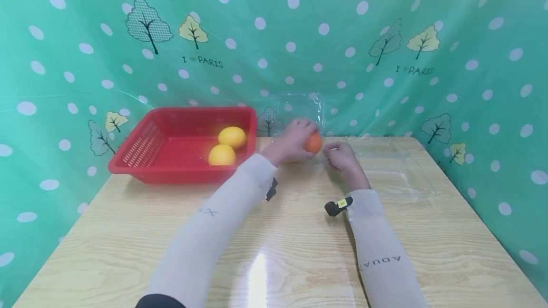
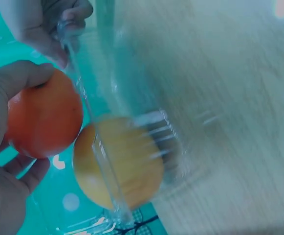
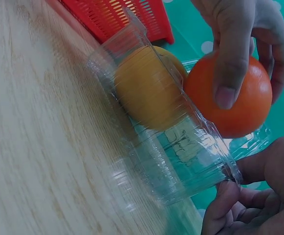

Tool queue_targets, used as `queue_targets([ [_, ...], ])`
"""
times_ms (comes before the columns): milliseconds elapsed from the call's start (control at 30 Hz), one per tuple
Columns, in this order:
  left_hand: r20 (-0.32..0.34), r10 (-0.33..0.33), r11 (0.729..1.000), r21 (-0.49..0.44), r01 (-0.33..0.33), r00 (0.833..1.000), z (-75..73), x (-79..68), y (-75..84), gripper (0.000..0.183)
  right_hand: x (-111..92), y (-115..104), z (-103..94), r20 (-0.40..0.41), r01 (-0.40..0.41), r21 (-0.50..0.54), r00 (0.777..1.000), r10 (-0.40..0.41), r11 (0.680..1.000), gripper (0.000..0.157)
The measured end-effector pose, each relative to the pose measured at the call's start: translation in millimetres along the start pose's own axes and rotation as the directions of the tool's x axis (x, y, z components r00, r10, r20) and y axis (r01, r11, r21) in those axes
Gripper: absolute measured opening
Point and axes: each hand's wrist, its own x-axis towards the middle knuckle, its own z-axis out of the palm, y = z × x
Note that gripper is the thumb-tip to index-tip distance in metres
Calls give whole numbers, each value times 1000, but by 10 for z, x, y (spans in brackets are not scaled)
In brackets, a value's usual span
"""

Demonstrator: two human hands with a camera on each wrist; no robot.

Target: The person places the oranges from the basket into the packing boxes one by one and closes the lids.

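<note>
My left hand (image 1: 294,140) grips a round orange fruit (image 1: 313,143) from above, at the rim of a clear plastic box (image 3: 181,183). The box's see-through lid (image 1: 299,108) stands raised at the back. Inside the box, a yellow fruit (image 3: 144,95) sits at the end nearer the red basket; the orange fruit is just over the rim beside it. With thumb and finger, my right hand (image 1: 342,158) pinches the rim at the box's other end. In the left wrist view, the yellow fruit (image 2: 124,166) shows through the clear wall.
A red basket (image 1: 180,170) stands on the left, holding two yellow fruits (image 1: 232,138) at its right end. More clear plastic packaging (image 1: 385,177) lies on the wooden table (image 1: 299,251) at the right. A green dotted cloth (image 1: 239,27) hangs behind and around the table.
</note>
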Motion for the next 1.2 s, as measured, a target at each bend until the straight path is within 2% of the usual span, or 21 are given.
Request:
queue_targets([
  [200,12,30,1000,7,-30,999,86,30,44,68,-1,-3,-8,17,-4,33,1000,4,999,41],
  [433,55,1,998,-69,2,998,172,51,71,67,11,-6,-16,33,6,61,999,-8,998,43],
  [567,56,7,996,-87,-2,998,207,62,90,67,3,-16,-36,36,-8,69,999,5,998,42],
  [900,71,7,996,-84,-1,997,230,32,125,70,-5,-30,-62,31,-17,60,999,15,998,40],
  [1200,132,3,998,-60,5,991,232,17,106,69,11,-18,-61,38,-10,74,999,7,997,40],
])
